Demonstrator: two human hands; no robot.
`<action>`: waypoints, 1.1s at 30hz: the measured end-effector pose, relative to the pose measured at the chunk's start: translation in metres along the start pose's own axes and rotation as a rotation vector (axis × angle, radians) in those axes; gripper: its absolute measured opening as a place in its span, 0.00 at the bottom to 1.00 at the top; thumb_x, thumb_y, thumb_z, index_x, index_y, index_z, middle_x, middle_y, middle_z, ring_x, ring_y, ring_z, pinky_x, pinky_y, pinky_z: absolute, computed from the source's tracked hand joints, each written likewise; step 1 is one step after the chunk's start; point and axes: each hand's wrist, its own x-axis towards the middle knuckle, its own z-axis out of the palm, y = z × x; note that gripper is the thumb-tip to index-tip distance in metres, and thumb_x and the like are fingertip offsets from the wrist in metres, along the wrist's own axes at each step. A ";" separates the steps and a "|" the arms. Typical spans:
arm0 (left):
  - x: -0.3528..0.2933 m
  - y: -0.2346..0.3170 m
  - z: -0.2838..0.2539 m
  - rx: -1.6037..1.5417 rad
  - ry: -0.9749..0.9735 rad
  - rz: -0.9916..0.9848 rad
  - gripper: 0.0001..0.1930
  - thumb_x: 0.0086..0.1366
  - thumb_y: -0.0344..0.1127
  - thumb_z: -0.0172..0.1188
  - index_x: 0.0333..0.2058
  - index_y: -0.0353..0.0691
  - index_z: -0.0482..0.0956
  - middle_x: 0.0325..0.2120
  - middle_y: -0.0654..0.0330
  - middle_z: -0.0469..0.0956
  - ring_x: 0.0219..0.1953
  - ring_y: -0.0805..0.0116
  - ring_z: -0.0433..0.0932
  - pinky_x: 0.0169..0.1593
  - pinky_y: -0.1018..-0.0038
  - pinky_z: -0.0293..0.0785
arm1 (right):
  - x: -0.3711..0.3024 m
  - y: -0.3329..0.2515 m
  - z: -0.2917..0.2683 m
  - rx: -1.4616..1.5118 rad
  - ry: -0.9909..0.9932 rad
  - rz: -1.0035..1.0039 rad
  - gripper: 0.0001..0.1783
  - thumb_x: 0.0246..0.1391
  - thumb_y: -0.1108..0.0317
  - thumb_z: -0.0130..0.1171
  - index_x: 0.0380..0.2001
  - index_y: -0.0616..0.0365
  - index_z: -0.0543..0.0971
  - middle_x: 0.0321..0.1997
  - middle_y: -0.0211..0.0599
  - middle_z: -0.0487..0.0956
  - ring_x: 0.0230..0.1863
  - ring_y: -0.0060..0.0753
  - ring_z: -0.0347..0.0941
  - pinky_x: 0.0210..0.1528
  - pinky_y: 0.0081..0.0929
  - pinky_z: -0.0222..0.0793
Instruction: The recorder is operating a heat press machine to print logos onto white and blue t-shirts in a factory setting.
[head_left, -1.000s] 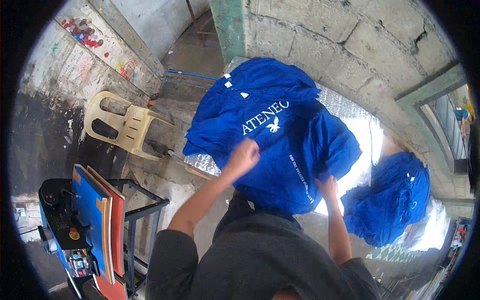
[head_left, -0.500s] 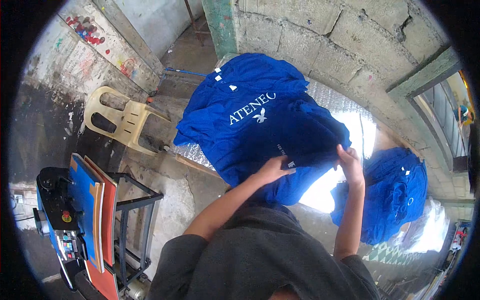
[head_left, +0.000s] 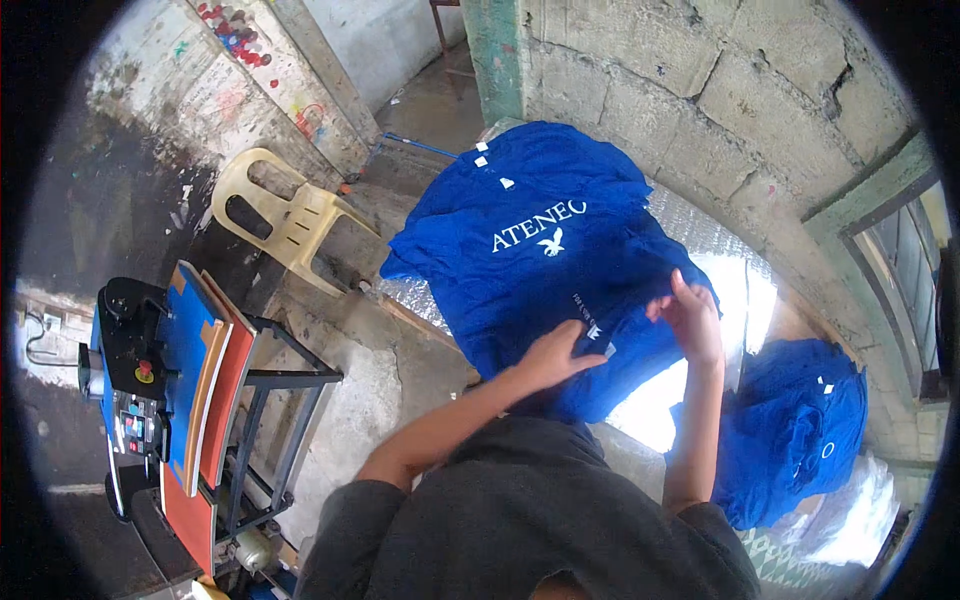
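A person in a dark gray shirt bends over a spread blue shirt (head_left: 455, 225), left hand (head_left: 556, 358) resting on the near part of the cloth with thumb and fingers apart; whether it pinches the fabric cannot be told. The right hand (head_left: 692, 325), unclasped and holding nothing, is raised over the shirt's right side, thumb up and fingers loosely bent. White lettering and a bird emblem (head_left: 551, 242) mark the shirt, and three small white tags (head_left: 507, 183) show toward its far end. It lies on a table (head_left: 735, 250) with a silvery covering, bright with glare at right. Just beyond the right forearm sits a heap of blue cloth (head_left: 780, 430), with clear plastic (head_left: 855, 510) beside it. At left stand a cream plastic chair (head_left: 300, 220) and a black-and-blue machine (head_left: 132, 350) next to upright blue and orange boards (head_left: 195, 370). A gray block wall (head_left: 650, 60) rises behind the table, a green-framed window (head_left: 895, 260) at right.
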 end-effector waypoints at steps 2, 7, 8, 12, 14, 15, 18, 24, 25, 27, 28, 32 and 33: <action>0.002 -0.012 0.012 0.045 0.113 -0.073 0.15 0.56 0.42 0.60 0.32 0.34 0.73 0.29 0.47 0.74 0.33 0.45 0.75 0.37 0.61 0.71 | 0.007 -0.016 0.031 -0.018 -0.057 -0.041 0.23 0.61 0.58 0.49 0.20 0.65 0.77 0.23 0.46 0.80 0.24 0.34 0.77 0.30 0.26 0.71; 0.020 -0.038 -0.040 -0.361 0.152 -0.345 0.15 0.58 0.30 0.48 0.43 0.34 0.74 0.36 0.54 0.78 0.36 0.68 0.76 0.41 0.71 0.71 | 0.026 -0.034 0.043 -0.260 -0.042 -0.229 0.20 0.57 0.56 0.55 0.30 0.67 0.79 0.32 0.46 0.81 0.33 0.35 0.78 0.35 0.27 0.72; 0.019 -0.040 -0.061 -0.532 0.142 -0.299 0.15 0.59 0.29 0.48 0.44 0.34 0.73 0.37 0.57 0.79 0.36 0.72 0.75 0.42 0.74 0.70 | 0.031 -0.030 0.045 -0.256 -0.060 -0.229 0.20 0.57 0.56 0.55 0.30 0.67 0.79 0.32 0.46 0.81 0.33 0.35 0.78 0.35 0.27 0.72; 0.008 0.051 -0.116 -0.376 -0.159 -0.174 0.15 0.59 0.36 0.56 0.43 0.34 0.74 0.30 0.50 0.78 0.33 0.66 0.77 0.39 0.73 0.71 | 0.042 -0.020 0.054 -1.176 -0.232 -0.816 0.45 0.30 0.60 0.73 0.56 0.58 0.66 0.60 0.45 0.63 0.59 0.43 0.62 0.63 0.37 0.52; -0.006 0.063 -0.122 -0.278 -0.124 0.006 0.17 0.56 0.36 0.61 0.44 0.36 0.74 0.34 0.51 0.78 0.37 0.64 0.78 0.41 0.71 0.71 | 0.039 0.001 0.069 -0.758 -0.756 -0.482 0.44 0.30 0.60 0.73 0.54 0.59 0.69 0.55 0.47 0.70 0.55 0.42 0.67 0.60 0.34 0.57; -0.008 0.070 -0.132 -0.256 -0.171 -0.039 0.19 0.54 0.36 0.62 0.43 0.35 0.74 0.37 0.49 0.78 0.41 0.61 0.78 0.44 0.70 0.71 | 0.042 0.019 0.067 -0.895 -0.805 -0.346 0.40 0.30 0.61 0.73 0.52 0.60 0.71 0.50 0.47 0.73 0.51 0.40 0.70 0.57 0.31 0.60; -0.026 0.073 -0.179 -0.073 -0.203 -0.110 0.24 0.48 0.33 0.64 0.46 0.36 0.71 0.39 0.48 0.77 0.42 0.55 0.77 0.44 0.69 0.72 | 0.040 0.019 0.079 -1.029 -0.836 -0.117 0.24 0.35 0.67 0.70 0.39 0.64 0.78 0.33 0.45 0.80 0.39 0.34 0.76 0.47 0.25 0.68; -0.074 0.058 -0.247 0.695 0.229 -0.282 0.16 0.42 0.25 0.57 0.35 0.35 0.73 0.32 0.49 0.73 0.39 0.48 0.74 0.42 0.59 0.72 | 0.061 -0.064 0.107 -1.031 -0.507 -0.623 0.17 0.31 0.81 0.62 0.31 0.66 0.76 0.31 0.41 0.79 0.37 0.28 0.76 0.42 0.23 0.68; -0.079 0.059 -0.260 0.656 0.321 -0.251 0.12 0.43 0.26 0.57 0.30 0.34 0.74 0.31 0.48 0.73 0.37 0.46 0.74 0.41 0.59 0.71 | 0.062 -0.078 0.116 -1.042 -0.464 -0.717 0.16 0.31 0.81 0.62 0.31 0.66 0.76 0.31 0.40 0.79 0.36 0.27 0.75 0.41 0.23 0.68; -0.096 0.059 -0.289 0.548 0.391 -0.282 0.14 0.43 0.28 0.58 0.32 0.33 0.77 0.29 0.47 0.75 0.35 0.50 0.76 0.40 0.64 0.72 | 0.064 -0.104 0.138 -1.003 -0.457 -0.739 0.15 0.32 0.82 0.62 0.30 0.66 0.75 0.30 0.39 0.79 0.36 0.27 0.75 0.41 0.23 0.68; -0.107 0.061 -0.302 0.444 0.395 -0.307 0.16 0.43 0.28 0.59 0.34 0.32 0.77 0.29 0.47 0.77 0.33 0.54 0.78 0.40 0.67 0.72 | 0.066 -0.115 0.146 -0.959 -0.488 -0.664 0.14 0.33 0.81 0.62 0.30 0.66 0.75 0.29 0.38 0.79 0.35 0.27 0.75 0.41 0.23 0.68; -0.160 0.083 -0.340 -0.040 0.325 -0.459 0.11 0.60 0.38 0.61 0.34 0.34 0.79 0.25 0.68 0.78 0.29 0.83 0.71 0.35 0.80 0.69 | 0.065 -0.144 0.178 -1.180 -0.519 -0.720 0.13 0.33 0.85 0.61 0.27 0.65 0.74 0.26 0.32 0.75 0.32 0.22 0.71 0.37 0.22 0.65; -0.176 0.094 -0.345 -0.033 0.360 -0.463 0.11 0.60 0.38 0.61 0.34 0.34 0.79 0.25 0.68 0.78 0.29 0.83 0.71 0.35 0.80 0.69 | 0.065 -0.147 0.185 -1.240 -0.533 -0.745 0.12 0.32 0.85 0.60 0.25 0.64 0.73 0.25 0.32 0.73 0.31 0.24 0.70 0.36 0.23 0.65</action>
